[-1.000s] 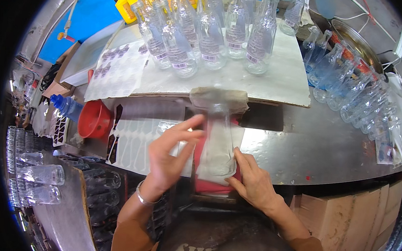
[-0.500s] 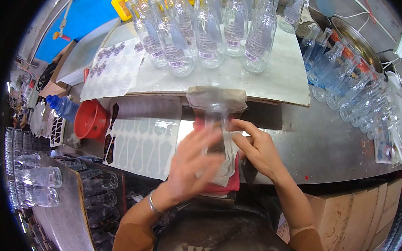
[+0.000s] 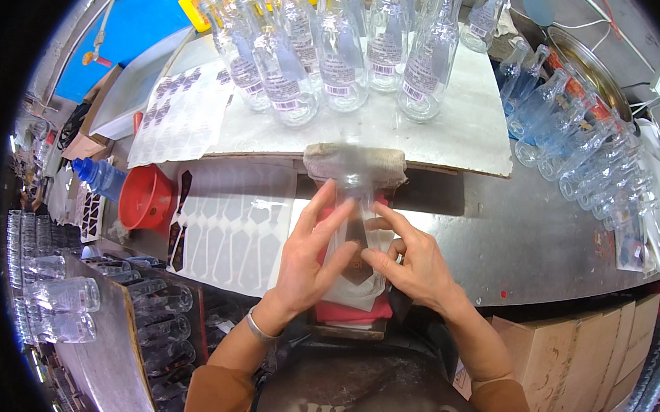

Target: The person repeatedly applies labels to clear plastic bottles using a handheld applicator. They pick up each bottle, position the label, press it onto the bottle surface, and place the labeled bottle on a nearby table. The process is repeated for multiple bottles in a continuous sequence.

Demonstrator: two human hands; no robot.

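A clear glass bottle lies in front of me on a padded rest, its neck pointing away over a rolled cloth. On its upper side is a dark, tie-shaped label. My left hand is open at the bottle's left side, fingers stretched and spread, the tips on or just over the glass. My right hand is at the other side; its thumb and forefinger are apart, with the thumb tip at the label's right edge. Red cloth shows under the bottle.
Several upright labelled bottles stand on the white board beyond. A label sheet lies left of the rest, near a red bowl. Bottles lean in rows at right. Cardboard boxes stand lower right.
My left hand, blurred before over the bottle, has moved left and its fingers now spread at the bottle's side. My right thumb has come down to the dark label, which shows more plainly.
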